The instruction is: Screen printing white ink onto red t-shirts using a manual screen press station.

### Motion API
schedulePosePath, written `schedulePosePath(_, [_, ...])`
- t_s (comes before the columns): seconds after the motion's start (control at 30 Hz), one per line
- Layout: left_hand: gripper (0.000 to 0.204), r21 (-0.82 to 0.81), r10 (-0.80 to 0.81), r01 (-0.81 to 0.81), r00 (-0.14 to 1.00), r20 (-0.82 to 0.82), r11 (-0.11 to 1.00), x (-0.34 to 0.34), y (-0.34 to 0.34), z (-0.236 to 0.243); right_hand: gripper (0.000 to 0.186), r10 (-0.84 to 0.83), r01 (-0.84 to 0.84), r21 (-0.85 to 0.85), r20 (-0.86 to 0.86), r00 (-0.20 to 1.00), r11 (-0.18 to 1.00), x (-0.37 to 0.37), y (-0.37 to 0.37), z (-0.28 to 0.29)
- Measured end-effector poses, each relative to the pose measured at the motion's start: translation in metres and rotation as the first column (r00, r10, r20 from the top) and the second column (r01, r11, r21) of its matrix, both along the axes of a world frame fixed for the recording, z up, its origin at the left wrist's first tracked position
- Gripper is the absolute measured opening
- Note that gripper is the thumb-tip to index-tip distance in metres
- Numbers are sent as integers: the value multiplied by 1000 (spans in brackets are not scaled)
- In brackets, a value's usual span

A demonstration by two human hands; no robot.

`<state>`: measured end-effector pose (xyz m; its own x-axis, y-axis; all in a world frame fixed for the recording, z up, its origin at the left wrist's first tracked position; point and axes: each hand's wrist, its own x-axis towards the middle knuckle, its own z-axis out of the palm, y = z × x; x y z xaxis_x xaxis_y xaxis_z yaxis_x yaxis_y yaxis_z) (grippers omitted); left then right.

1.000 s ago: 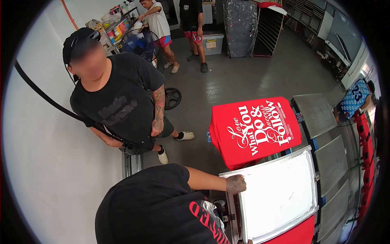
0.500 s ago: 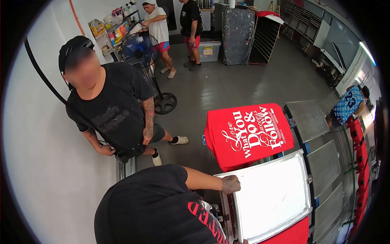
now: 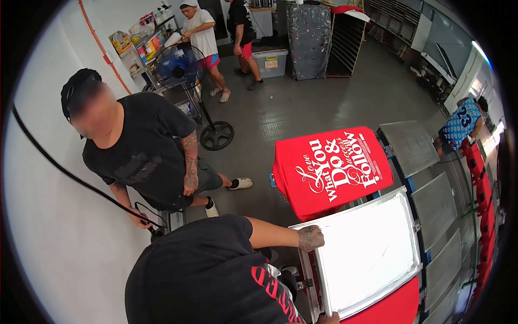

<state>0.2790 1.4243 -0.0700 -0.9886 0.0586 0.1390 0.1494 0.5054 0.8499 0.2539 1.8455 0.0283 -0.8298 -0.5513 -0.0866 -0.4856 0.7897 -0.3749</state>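
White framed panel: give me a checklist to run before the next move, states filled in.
1. Co-worker's upper hand at the white framed panel's upper left corner: ok.
2. Co-worker's lower hand at its lower left corner: ok, partly cropped.
3. Lower red fabric lying flat under the panel: cannot tell; mostly hidden.
4. Printed red fabric, white lettering uncovered: ok.
5. Wearer's own hands in view: not ok; neither shows.

I've got a blk-clad co-worker (image 3: 199, 270) on my feed, bent at a wht framed panel (image 3: 372, 254), 1 hand (image 3: 311, 238) on its edge, other hand (image 3: 328, 318) at its corner; wht-printed red cloth (image 3: 334, 170) adj., stand fan (image 3: 177, 69) farther back.
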Motion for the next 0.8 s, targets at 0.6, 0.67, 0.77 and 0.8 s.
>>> schedulePosePath(0.6, [20,-710,-30,77,997,78,700,-70,-24,139,23,-342,353,112,-101,934,929,-52,-52,47])
schedulePosePath(0.67, [20,-637,7,126,979,202,761,-72,-20,144,24,-370,372,151,-45,928,916,-45,-58,50])
schedulePosePath(0.77, [14,-660,-108,189,981,162,727,-42,-25,124,25,-374,378,134,-56,926,916,-26,-47,41])
schedulePosePath(0.8, [14,-656,-113,198,979,170,728,-27,-23,115,25,-361,371,91,-108,926,924,-13,-43,32])
